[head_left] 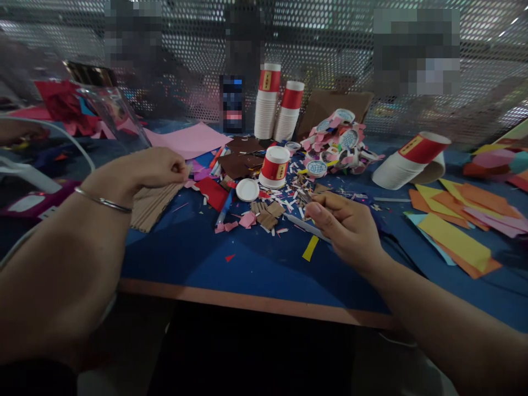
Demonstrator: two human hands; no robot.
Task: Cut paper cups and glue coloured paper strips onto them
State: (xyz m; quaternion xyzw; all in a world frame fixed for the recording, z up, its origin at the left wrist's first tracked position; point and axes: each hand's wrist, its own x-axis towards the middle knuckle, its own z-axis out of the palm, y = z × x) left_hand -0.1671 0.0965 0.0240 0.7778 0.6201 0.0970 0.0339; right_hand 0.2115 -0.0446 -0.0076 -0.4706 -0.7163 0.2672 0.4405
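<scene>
My left hand [159, 168], with a silver bangle on the wrist, is closed in a pinch above the corrugated cardboard [154, 206]. Whatever lies between its fingertips is too small to name. My right hand [348, 225] is also closed, thumb against fingers, with a thin dark tip [304, 195] showing beyond them; its kind is unclear. Between the hands, an upside-down red and white paper cup [274, 168] stands among many paper scraps. A round white disc [247, 190] lies beside it. A yellow paper strip [311, 248] is below my right hand.
Two tall cup stacks [266, 110] stand at the back, near a heap of cut cup pieces [336, 146]. Another stack [408, 162] leans at right, behind coloured paper sheets [457, 236]. A glass jar [111, 110] and pink paper [190, 142] are at left.
</scene>
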